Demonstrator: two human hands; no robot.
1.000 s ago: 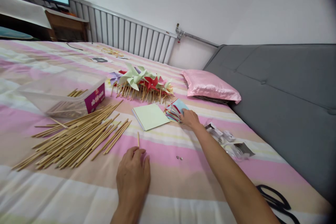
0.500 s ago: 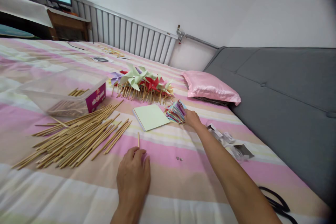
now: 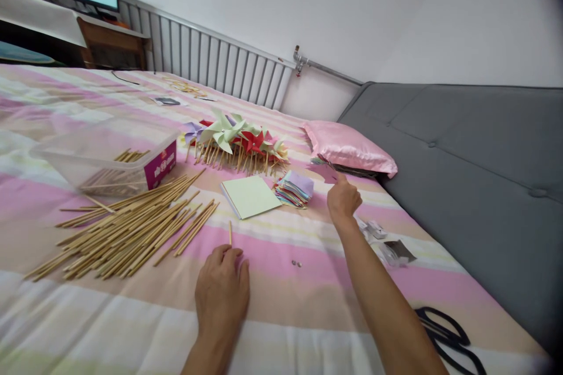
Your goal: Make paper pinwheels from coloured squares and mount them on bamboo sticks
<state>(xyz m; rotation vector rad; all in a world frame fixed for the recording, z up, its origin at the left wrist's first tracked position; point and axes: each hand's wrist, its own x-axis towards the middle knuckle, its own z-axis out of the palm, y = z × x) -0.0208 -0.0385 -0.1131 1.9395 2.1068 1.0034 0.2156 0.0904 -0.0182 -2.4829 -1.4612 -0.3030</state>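
My left hand (image 3: 222, 293) rests on the bedspread with its fingers curled over a thin wooden stick (image 3: 230, 233), whose far end sticks out past the fingertips. Stretched forward, my right hand (image 3: 344, 198) pinches a pinkish cut paper piece (image 3: 323, 172); motion blurs its outline. Left of that hand is a fanned stack of coloured paper pieces (image 3: 294, 188), with a pad of pale green square paper (image 3: 250, 196) beside it. Two small shiny fasteners (image 3: 296, 263) lie between my arms. Finished paper pinwheels (image 3: 237, 135) on sticks stand grouped farther back.
A pile of wooden sticks (image 3: 132, 234) lies at left, before a clear plastic box (image 3: 101, 152) holding more. Black-handled scissors (image 3: 448, 334) and small plastic packets (image 3: 396, 252) are at right. A pink pillow (image 3: 352, 146) rests near the grey headboard (image 3: 475, 158).
My right hand has moved away from the paper stack, to the right, taking the pinkish paper piece with it. My left hand stays on the stick. The view has shifted slightly.
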